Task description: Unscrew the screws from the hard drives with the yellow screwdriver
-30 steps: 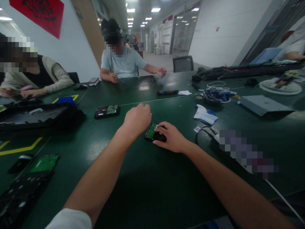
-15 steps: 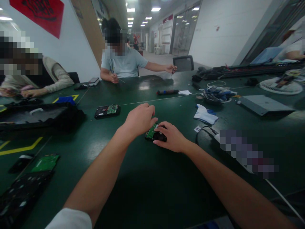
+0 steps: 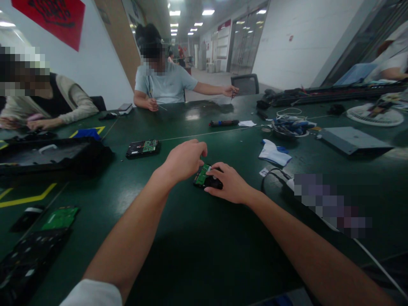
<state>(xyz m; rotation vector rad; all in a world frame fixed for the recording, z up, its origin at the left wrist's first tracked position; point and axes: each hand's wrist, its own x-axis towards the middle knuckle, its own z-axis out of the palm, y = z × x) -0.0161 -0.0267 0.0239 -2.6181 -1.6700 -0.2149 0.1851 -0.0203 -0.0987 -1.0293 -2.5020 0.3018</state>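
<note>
A black hard drive (image 3: 213,182) with a green circuit board lies on the dark green table in front of me. My right hand (image 3: 228,182) grips its right end, thumb on the near side and fingers over the top. Just beyond the drive's left end hovers my left hand (image 3: 188,157), its fingers curled down and closed. Whatever sits between those fingertips is hidden or too small to make out. To the left lies another hard drive (image 3: 143,148), circuit board up.
Left are a black tray (image 3: 47,155), a green circuit board (image 3: 60,218) and black drive parts (image 3: 28,259). Right are a glove (image 3: 274,154), a power strip (image 3: 314,208) and a grey metal cover (image 3: 353,140). A screwdriver (image 3: 224,123) lies ahead; co-workers sit across the table.
My left hand first shifted a little right with its thumb showing, then drew slightly back left. My right hand and the drive stay in place. The co-worker opposite moved a hand rightward.
</note>
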